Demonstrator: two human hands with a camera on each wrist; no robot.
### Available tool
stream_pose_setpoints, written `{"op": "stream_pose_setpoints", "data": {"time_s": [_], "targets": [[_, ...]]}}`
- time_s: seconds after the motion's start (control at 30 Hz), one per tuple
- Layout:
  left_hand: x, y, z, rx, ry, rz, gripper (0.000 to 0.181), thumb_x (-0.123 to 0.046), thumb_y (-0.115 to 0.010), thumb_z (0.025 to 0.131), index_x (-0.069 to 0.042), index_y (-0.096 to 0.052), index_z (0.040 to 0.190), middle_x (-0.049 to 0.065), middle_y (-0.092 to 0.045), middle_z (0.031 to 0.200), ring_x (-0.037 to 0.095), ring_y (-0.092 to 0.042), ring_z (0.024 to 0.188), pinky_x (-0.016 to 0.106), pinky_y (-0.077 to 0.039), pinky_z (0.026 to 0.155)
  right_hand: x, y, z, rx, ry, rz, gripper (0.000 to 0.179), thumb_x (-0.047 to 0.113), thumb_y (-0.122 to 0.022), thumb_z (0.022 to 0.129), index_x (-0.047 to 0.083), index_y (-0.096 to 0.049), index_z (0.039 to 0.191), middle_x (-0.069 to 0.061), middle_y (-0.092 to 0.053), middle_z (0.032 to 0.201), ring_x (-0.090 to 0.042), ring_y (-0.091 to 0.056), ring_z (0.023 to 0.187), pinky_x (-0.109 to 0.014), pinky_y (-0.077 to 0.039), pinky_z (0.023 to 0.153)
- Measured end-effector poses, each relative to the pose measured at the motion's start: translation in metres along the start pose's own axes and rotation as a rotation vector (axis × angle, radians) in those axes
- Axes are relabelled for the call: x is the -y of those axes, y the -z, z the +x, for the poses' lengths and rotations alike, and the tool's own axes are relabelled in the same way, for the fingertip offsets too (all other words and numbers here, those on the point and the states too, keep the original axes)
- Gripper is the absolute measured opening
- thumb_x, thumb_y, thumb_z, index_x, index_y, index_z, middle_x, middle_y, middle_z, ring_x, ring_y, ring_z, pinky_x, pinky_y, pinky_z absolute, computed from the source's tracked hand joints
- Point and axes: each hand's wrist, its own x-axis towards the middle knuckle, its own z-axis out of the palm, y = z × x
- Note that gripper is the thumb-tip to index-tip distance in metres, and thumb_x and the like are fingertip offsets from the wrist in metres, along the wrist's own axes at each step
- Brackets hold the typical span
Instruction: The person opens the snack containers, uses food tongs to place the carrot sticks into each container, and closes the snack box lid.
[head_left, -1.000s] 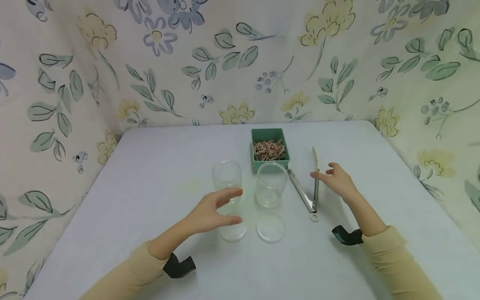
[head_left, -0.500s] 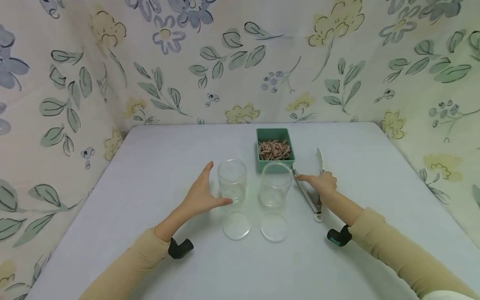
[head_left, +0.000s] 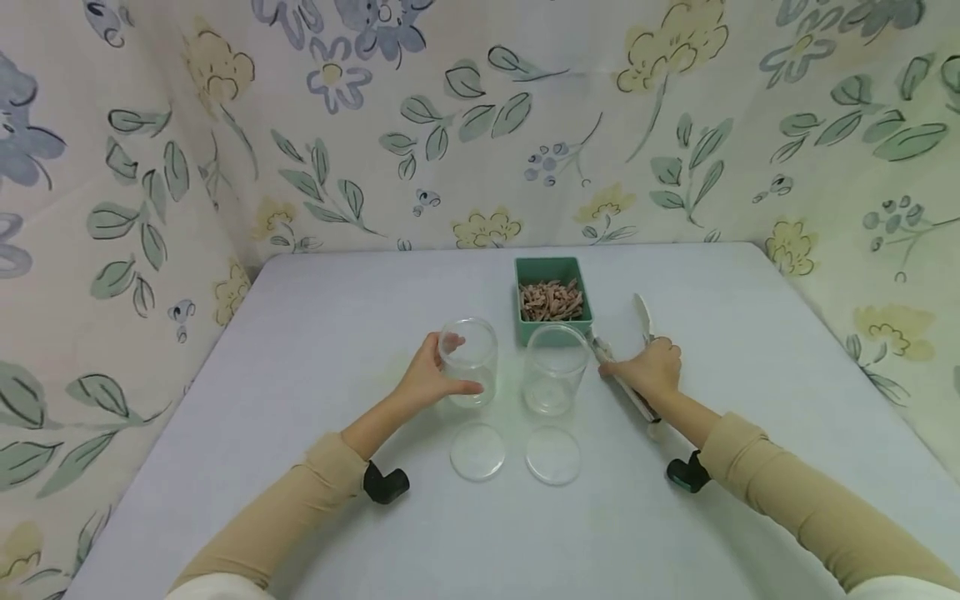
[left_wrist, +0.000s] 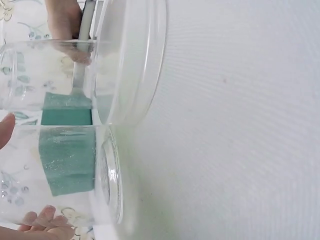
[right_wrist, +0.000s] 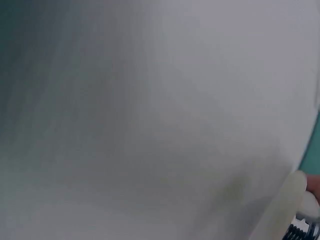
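Two clear, straight-sided jars stand side by side in the head view. My left hand (head_left: 429, 382) wraps the left jar (head_left: 486, 360), its thumb across the front; in the left wrist view the fingers (left_wrist: 47, 217) show through the wall. The right jar (head_left: 551, 393) stands untouched. To its right, my right hand (head_left: 649, 368) grips metal tongs (head_left: 639, 403) around the middle of their arms, with one tip (head_left: 642, 314) sticking out beyond the knuckles. In the right wrist view, part of the tongs (right_wrist: 300, 227) and a fingertip show at the lower right corner.
Two round clear lids, left (head_left: 477, 452) and right (head_left: 553, 456), lie flat in front of the jars. Behind the right jar is a green container (head_left: 547, 268) with brown strips (head_left: 552, 301) in it. Floral cloth (head_left: 450, 125) hangs behind the white table (head_left: 337, 300).
My left hand has moved from over the left lid to the left jar and wrapped it. My right hand has closed round the tongs, and their spread arms have come together.
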Motion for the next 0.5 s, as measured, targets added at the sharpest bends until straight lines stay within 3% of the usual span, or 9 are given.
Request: {"op": "stream_pose_setpoints", "data": {"time_s": [0.13, 0.23, 0.37, 0.5], "targets": [[0.0, 0.002, 0.002, 0.008, 0.014, -0.032, 0.072, -0.003, -0.084, 0.073, 0.003, -0.041, 0.129, 0.02, -0.047, 0.142, 0.035, -0.037, 0.137, 0.047, -0.031, 0.112, 0.0, 0.028, 0.005, 0.115, -0.026, 0.023, 0.085, 0.037, -0.071, 0.078, -0.024, -0.036, 0.125, -0.036, -0.047, 0.115, -0.041, -0.052, 0.096, -0.047, -0.051, 0.075], [-0.003, 0.006, 0.003, -0.002, 0.013, -0.039, 0.07, -0.004, -0.084, 0.073, 0.003, -0.043, 0.129, 0.019, -0.048, 0.142, 0.034, -0.035, 0.139, 0.046, -0.029, 0.114, 0.004, 0.051, 0.008, 0.159, -0.056, 0.102, 0.088, 0.041, -0.067, 0.083, -0.02, -0.029, 0.133, -0.035, -0.045, 0.121, -0.04, -0.049, 0.101, -0.047, -0.05, 0.075], [-0.007, 0.011, 0.004, -0.015, 0.036, -0.051, 0.069, -0.004, -0.083, 0.073, 0.002, -0.044, 0.13, 0.016, -0.048, 0.142, 0.032, -0.035, 0.139, 0.046, -0.03, 0.113, 0.012, 0.071, 0.012, 0.104, -0.009, 0.169, 0.106, 0.054, -0.069, 0.081, -0.012, -0.014, 0.144, -0.037, -0.037, 0.131, -0.044, -0.044, 0.113, -0.054, -0.047, 0.084], [-0.009, 0.015, 0.005, 0.008, 0.05, -0.063, 0.07, -0.002, -0.082, 0.074, 0.003, -0.043, 0.132, 0.017, -0.047, 0.143, 0.032, -0.039, 0.136, 0.047, -0.032, 0.111, 0.02, 0.081, 0.018, 0.057, 0.124, 0.094, 0.114, 0.063, -0.071, 0.077, -0.006, -0.011, 0.144, -0.035, -0.045, 0.12, -0.042, -0.049, 0.104, -0.05, -0.047, 0.079]]}}
